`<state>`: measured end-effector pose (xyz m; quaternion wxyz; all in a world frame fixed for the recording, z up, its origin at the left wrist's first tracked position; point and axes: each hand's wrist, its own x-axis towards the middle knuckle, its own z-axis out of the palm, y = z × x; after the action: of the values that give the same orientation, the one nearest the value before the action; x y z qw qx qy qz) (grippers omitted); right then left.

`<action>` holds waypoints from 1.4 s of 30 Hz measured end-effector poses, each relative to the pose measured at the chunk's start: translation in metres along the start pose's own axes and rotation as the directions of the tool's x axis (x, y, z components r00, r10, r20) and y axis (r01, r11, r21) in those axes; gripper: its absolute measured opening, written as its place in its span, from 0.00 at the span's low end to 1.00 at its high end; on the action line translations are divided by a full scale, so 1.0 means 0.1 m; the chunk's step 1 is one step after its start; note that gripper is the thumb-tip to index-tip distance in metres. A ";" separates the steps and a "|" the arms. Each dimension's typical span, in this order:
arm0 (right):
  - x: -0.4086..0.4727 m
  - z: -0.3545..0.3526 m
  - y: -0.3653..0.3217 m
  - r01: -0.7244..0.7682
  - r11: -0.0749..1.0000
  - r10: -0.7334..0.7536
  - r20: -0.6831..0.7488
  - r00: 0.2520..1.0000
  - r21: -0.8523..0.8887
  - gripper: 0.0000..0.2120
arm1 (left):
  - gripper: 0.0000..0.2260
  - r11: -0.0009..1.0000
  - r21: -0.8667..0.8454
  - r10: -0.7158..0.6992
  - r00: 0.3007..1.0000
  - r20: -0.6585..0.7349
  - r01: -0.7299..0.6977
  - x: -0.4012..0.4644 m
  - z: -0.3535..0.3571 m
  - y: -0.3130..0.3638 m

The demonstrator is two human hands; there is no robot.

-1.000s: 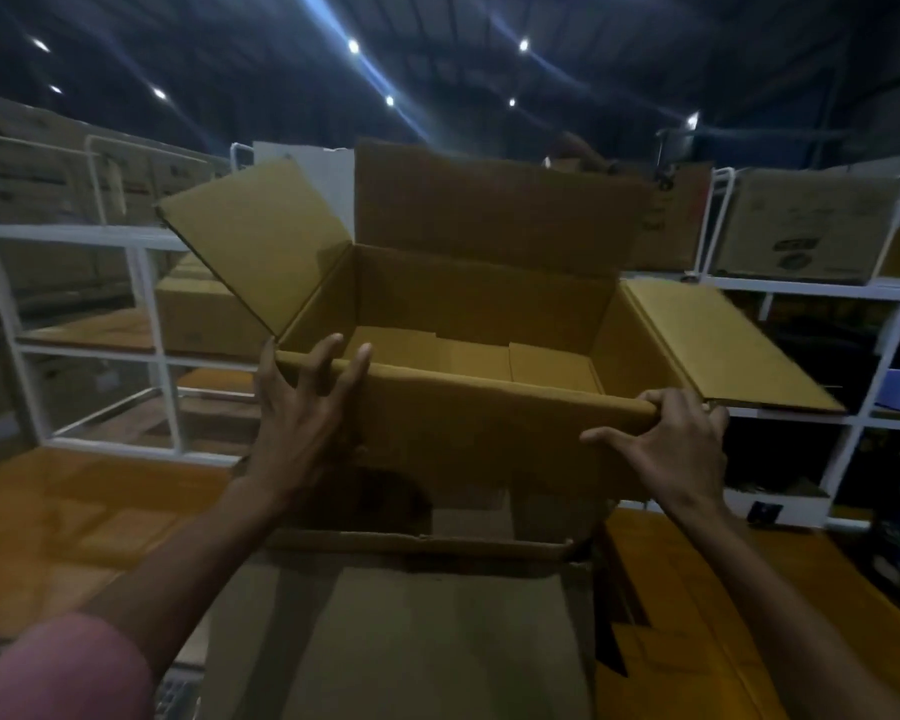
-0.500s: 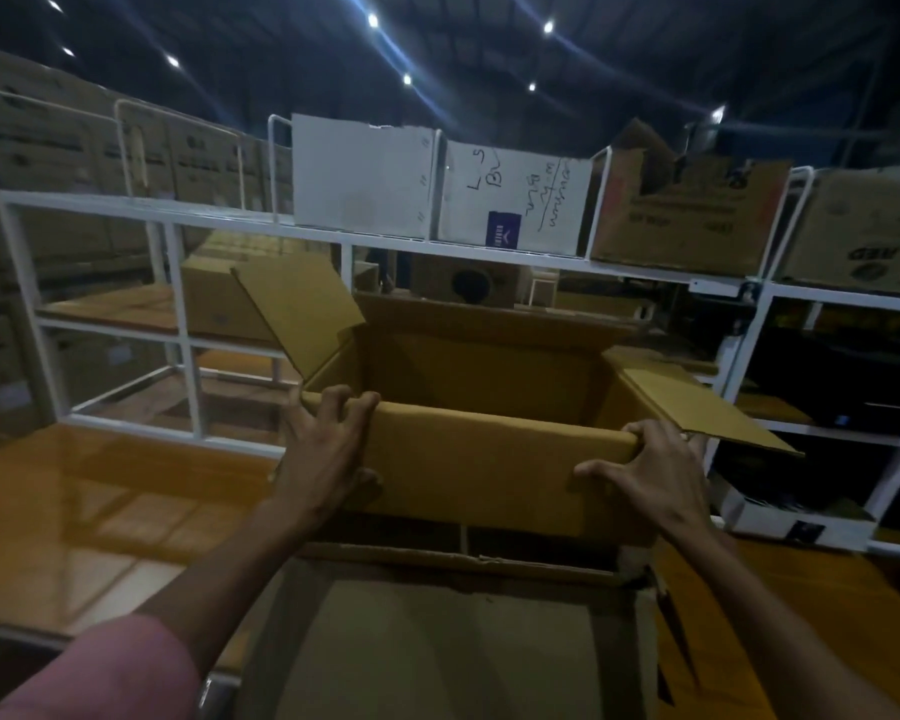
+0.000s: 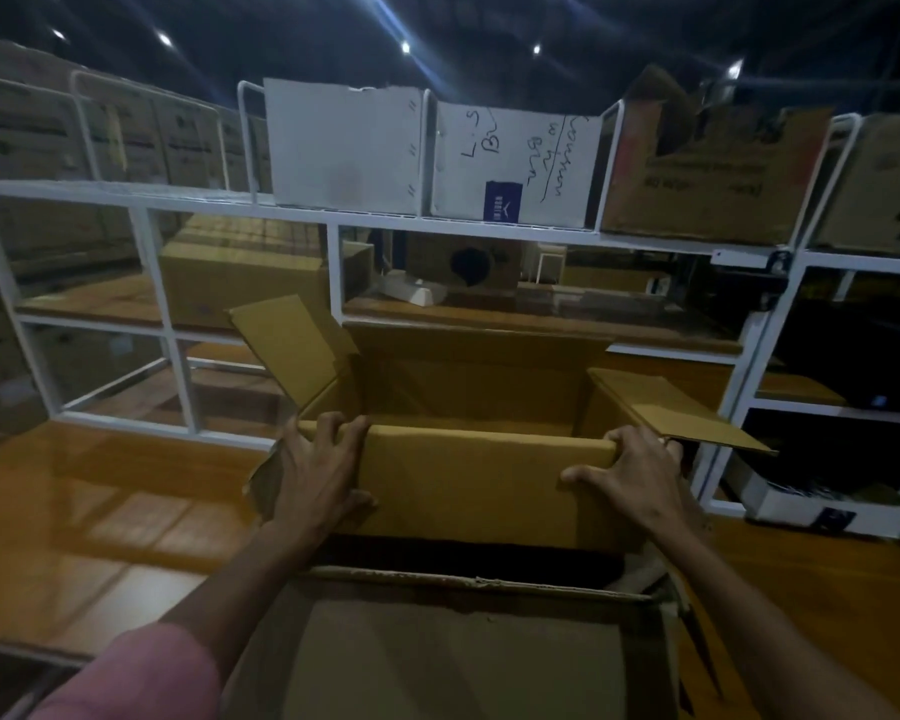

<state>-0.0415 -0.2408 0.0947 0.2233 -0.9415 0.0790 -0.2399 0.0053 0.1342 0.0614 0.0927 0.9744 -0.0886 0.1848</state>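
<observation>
An open brown cardboard box sits in front of me on the wooden table, its flaps spread outward. My left hand grips the near wall at its left corner, fingers curled over the top edge. At the right corner my right hand grips the same wall, fingers over the edge and thumb on the outer face. The box's inside is mostly hidden from here.
A second, duller cardboard box lies closest to me, below the open one. A white metal shelf rack stands behind, carrying white boxes and brown cartons. More cartons are stacked at far left.
The box has come down from a raised, tilted position to the table, and its rear flap has dropped. Both hands stayed on the near wall's corners.
</observation>
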 end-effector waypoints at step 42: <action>0.13 0.56 -0.09 -0.121 0.988 0.137 0.179 0.974 -0.098 0.36 | 0.63 0.947 0.105 0.230 0.866 0.444 -0.305 0.07 0.41 0.25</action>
<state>-0.0026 -0.2146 0.0600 0.2041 -0.9613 0.1292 -0.1324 0.0203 0.1000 0.0304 -0.0397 0.9734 -0.2251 -0.0146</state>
